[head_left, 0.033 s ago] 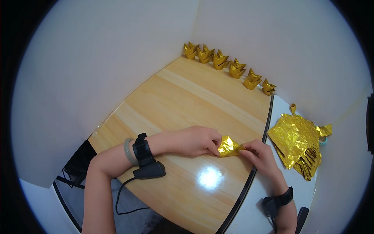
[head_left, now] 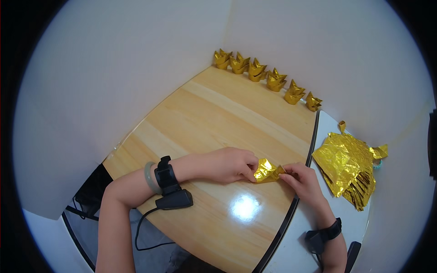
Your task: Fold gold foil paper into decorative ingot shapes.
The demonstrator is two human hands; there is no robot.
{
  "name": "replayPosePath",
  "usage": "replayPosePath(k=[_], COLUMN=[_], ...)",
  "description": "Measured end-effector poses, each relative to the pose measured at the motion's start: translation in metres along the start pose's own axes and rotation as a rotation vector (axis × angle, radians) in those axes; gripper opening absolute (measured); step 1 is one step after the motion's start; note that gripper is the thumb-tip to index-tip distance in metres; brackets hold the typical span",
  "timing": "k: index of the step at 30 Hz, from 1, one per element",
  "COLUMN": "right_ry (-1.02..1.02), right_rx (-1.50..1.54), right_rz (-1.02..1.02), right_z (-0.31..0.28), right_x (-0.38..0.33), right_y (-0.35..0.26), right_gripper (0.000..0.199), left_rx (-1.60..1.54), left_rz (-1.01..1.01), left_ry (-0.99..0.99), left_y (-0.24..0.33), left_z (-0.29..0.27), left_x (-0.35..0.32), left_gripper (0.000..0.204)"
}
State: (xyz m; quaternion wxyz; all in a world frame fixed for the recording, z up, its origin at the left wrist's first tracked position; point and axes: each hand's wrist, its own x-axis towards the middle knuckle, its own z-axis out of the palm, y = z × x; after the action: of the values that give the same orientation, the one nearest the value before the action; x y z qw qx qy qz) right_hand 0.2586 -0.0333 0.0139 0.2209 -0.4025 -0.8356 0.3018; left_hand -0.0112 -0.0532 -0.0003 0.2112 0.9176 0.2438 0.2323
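Observation:
A partly folded sheet of gold foil paper is stretched between my two hands, just above or on the wooden tabletop. My left hand is closed, with thumb and fingers pinching the paper's left end. On the other side, my right hand grips the right end between thumb and fingertips, near the table's dark edge strip. The paper's right part is bent upward, and its creased surface shines. My fingers hide both of its ends.
Several folded gold paper ingots stand in a row along the back wall. To the right, a stack of gold foil sheets lies on a white surface. A small rolled gold piece is behind it. Cabled black devices are strapped to both wrists.
The paper's right end is tipped up slightly more at my right fingertips. Both hands stay nearly in place.

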Motion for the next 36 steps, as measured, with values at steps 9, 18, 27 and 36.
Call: replayPosePath(k=[9, 18, 27, 36], right_ry=[0.069, 0.131, 0.187, 0.117], right_rx=[-0.061, -0.181, -0.302, -0.131], right_rz=[-0.001, 0.033, -0.130, 0.011], right_z=[0.015, 0.019, 0.010, 0.013], right_x=[0.011, 0.009, 0.005, 0.010], right_y=[-0.005, -0.002, 0.004, -0.011], right_gripper=[0.031, 0.029, 0.022, 0.028], left_rx=[0.159, 0.111, 0.065, 0.148], left_rz=[0.027, 0.018, -0.019, -0.166], left_ry=[0.055, -0.057, -0.091, 0.163], left_y=[0.011, 0.013, 0.012, 0.010], left_z=[0.000, -0.003, -0.004, 0.004], left_x=[0.003, 0.003, 0.004, 0.008], left_gripper=[0.032, 0.023, 0.026, 0.031])
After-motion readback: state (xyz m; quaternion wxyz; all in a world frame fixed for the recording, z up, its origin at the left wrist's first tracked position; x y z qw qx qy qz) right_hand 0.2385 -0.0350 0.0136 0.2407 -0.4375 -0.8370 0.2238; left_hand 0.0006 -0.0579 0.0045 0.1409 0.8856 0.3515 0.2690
